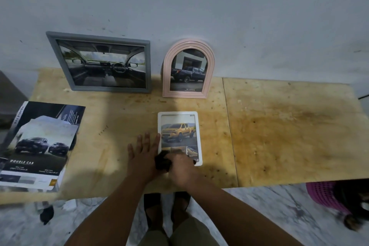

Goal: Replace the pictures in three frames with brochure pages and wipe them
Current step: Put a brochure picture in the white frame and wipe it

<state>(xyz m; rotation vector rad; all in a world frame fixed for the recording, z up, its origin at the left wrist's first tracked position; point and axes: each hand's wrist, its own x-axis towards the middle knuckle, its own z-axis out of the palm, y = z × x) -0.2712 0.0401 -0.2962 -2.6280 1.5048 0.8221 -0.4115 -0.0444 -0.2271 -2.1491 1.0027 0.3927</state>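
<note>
Right hand point(180, 166) presses dark cloth point(162, 161) on white frame point(198, 138); left hand point(143, 151) steadies.

A plain room in a home or small workshop: a stained plywood counter point(279, 126) stands against a scuffed, marked grey wall point(219, 6), with a marble-patterned tile floor point(269, 215) and a pink plastic basket point(323, 195) underneath.

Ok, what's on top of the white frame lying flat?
The right hand presses a dark cloth onto the white frame at its near end; the glass beneath them is hidden.
</note>
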